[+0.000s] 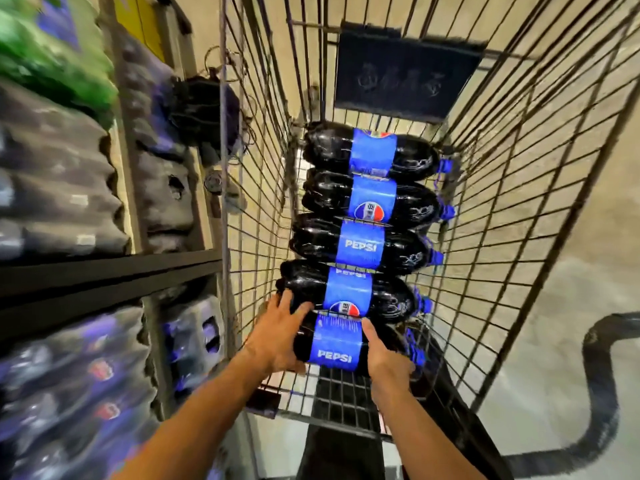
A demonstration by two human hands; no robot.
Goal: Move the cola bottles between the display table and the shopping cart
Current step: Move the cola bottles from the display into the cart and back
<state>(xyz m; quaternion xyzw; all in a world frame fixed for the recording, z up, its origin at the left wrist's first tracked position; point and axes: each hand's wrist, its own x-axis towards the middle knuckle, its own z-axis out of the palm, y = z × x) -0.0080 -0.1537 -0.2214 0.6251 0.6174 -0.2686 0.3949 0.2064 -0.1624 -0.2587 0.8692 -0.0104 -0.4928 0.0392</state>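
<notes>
step: seat nearest bottle (334, 346) in cart (519, 202) | where: lower centre, touching the row of four bottles (372, 199) above it | left hand (277, 336) fingers spread on base end, right hand (384, 355) curled by label | tip: lower it level, caps right, snug against neighbour

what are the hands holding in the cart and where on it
Both hands hold the nearest cola bottle: the left hand on its base end, the right hand on the body beside the label, toward the cap.
</notes>
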